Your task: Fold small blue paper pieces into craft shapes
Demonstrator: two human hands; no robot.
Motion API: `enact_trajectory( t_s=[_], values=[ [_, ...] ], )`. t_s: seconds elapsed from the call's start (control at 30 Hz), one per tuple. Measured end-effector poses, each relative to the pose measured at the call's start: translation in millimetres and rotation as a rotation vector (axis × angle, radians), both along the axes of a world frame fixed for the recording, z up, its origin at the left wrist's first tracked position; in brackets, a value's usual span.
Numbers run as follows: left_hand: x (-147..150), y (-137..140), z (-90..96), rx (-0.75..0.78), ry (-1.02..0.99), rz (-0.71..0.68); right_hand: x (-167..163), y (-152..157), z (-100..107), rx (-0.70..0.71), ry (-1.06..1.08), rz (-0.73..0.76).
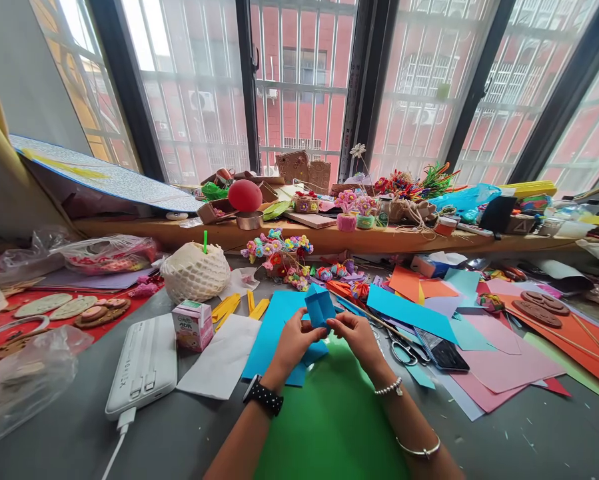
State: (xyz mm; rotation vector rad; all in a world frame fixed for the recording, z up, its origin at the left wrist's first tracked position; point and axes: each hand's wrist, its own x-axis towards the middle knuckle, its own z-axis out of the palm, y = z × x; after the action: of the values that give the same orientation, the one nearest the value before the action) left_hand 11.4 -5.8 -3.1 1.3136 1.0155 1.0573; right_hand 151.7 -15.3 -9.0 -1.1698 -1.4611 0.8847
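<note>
Between both hands I hold up a small folded piece of blue paper [320,305], its creases and an open, box-like fold showing. My left hand [299,337] pinches its lower left side, a dark watch on that wrist. At the lower right, the thumb and fingers of my right hand [355,335] grip the same piece. Under and behind my hands lie larger blue paper sheets [272,333], and below them a smooth green sheet [329,420] on the grey table.
Scissors [403,352] and a phone [442,348] lie right of my hands among coloured papers [499,363]. To the left are a white power bank [144,363] with a cable, a small pink carton [193,325] and white paper [222,357]. A crowded windowsill [299,237] runs behind.
</note>
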Motion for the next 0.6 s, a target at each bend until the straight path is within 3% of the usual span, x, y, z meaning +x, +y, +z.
enact_trajectory(
  t_s=[0.23,0.6],
  values=[
    [-2.0,0.0,3.8,0.057,0.050,0.143,1.0,0.3,1.8,-0.033,-0.008,-0.011],
    [-2.8,-1.6,4.6,-0.139,-0.124,0.155,-0.9,1.1,-1.9,-0.014,-0.038,0.041]
  ],
)
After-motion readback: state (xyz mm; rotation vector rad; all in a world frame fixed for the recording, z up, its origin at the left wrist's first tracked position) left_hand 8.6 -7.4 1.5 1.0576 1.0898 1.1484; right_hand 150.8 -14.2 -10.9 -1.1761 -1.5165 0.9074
